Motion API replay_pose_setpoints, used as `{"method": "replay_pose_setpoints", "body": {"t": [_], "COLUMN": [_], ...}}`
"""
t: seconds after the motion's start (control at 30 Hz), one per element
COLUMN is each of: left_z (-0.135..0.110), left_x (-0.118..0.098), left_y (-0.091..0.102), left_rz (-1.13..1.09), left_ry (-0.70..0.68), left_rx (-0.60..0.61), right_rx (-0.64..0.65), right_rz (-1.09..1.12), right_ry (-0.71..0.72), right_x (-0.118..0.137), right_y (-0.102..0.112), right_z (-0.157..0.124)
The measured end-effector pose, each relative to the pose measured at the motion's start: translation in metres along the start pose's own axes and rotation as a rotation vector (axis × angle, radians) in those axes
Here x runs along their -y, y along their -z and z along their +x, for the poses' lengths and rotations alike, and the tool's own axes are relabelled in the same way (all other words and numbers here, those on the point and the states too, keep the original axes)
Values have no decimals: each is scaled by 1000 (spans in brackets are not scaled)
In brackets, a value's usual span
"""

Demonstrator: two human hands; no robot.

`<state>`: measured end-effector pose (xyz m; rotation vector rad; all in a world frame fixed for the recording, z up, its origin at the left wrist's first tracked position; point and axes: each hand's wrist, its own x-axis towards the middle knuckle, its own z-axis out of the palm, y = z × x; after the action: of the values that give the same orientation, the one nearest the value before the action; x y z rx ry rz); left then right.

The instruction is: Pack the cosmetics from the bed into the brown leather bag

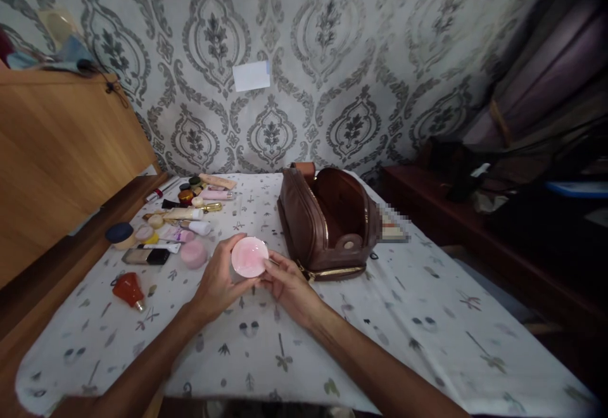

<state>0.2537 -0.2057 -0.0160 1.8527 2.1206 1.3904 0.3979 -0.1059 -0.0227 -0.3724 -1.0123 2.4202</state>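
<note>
Left hand [220,273] and right hand [291,286] clasp a round glossy pink jar [249,257] — brown leather bag [304,221] already unzipped at right, assorted small cosmetics [187,214] still outside, left.

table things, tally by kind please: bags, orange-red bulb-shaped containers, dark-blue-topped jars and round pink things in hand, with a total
Brown bag: 1
Orange-red bulb-shaped container: 1
Dark-blue-topped jar: 1
Round pink container, held in both hands: 1
Total: 4

Pink jar [249,257], brown bag [308,228]
</note>
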Motion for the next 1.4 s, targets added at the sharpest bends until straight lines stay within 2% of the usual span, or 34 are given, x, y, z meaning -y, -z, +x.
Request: {"method": "replay_pose_setpoints", "body": {"t": [0.1,0.33,0.47,0.6,0.73,0.83,0.9,1.07,1.23,1.4], "left_z": [1,9,15,19,25,30,34,45,53,57], "left_x": [-1,-14,-19,-23,-30,-39,-45,-61,-70,-77], "left_y": [1,2,2,3,5,4,1,-9,-15,-19], "left_rz": [1,-81,-60,2,35,64,85,88,46,5], "left_ry": [-32,-7,-51,-78,-139,-251,-325,-419,-419,-424], "left_rx": [-18,-43,-71,-72,-69,-77,-82,-82,-55,-55], "right_rx": [3,21,42,50,45,-60,-151,-234,-239,-225], "right_rz": [5,68,26,-137,-465,-773,-902,-968,-942,-1018], "right_ry": [12,30,82,177,281,342,374,531,576,614], "right_x": [1,2,7,17,32,44,51,65,76,89], "right_y": [0,0,-1,-3,-8,-12,-14,-14,-11,-11], "right_z": [0,0,-1,-7,-18,-26,-30,-37,-42,-49]}}
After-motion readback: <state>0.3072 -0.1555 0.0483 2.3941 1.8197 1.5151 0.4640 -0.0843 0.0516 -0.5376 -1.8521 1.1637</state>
